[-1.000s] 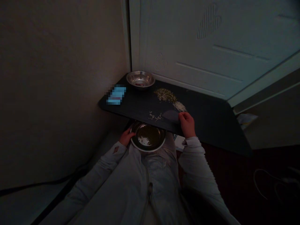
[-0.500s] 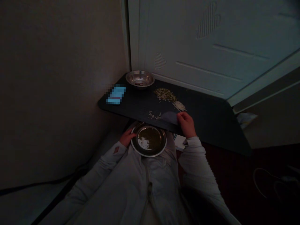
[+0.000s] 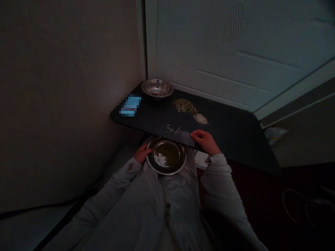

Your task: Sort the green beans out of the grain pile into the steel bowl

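My left hand [image 3: 141, 153] grips the left rim of a shiny metal bowl [image 3: 167, 172] resting on my lap. Small greenish beans [image 3: 171, 153] cover part of its bottom. At the table's near edge, my right hand [image 3: 206, 141] pinches a thin, pale, translucent sheet like a scraper [image 3: 185, 138], held low over the dark tabletop. Just beyond its left end lie scattered white grains [image 3: 172, 130]. Farther back are a mixed green-and-white heap [image 3: 184, 105] and, touching it, a small heap of white grains [image 3: 201, 119].
A second metal bowl [image 3: 157, 89] stands at the back left of the dark table [image 3: 235, 136]. A pixelated bright screen [image 3: 131, 105] lies near the left corner. Behind is a white door [image 3: 209, 55], and a wall [image 3: 78, 87] rises on the left. Cables lie at lower right.
My right hand has moved toward me and a little left with the scraper, reaching the table's near edge. My left hand stays on the bowl.
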### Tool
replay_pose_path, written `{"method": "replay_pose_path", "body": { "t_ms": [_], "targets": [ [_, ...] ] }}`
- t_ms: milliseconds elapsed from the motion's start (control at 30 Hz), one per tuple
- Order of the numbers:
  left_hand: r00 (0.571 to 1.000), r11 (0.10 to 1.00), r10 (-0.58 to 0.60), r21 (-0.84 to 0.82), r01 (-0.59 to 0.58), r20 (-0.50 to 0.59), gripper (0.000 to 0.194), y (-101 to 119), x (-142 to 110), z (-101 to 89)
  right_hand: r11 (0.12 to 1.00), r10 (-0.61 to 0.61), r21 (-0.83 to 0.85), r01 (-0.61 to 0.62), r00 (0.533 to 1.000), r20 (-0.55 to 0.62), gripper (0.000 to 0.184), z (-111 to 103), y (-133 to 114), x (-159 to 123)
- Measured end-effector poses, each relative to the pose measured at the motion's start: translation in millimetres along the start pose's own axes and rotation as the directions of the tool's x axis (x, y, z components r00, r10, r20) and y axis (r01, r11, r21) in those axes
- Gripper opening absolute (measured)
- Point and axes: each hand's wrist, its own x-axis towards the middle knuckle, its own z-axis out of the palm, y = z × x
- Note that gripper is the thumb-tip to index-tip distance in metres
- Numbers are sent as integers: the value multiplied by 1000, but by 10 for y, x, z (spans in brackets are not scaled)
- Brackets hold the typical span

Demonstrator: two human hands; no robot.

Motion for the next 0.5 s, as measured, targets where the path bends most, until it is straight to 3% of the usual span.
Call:
{"method": "replay_pose_path", "body": {
  "t_ms": [267, 500],
  "targets": [
    [1000, 1000, 4, -10, -4, 31, 42, -5, 6, -7, 996, 3, 88, -3, 1000, 5, 21, -4, -50, -19],
    [999, 1000, -5, -1, 5, -40, 36, 15, -11, 0, 992, -17, 116, 47, 970, -242, 22, 84, -72, 172]
  ]
}}
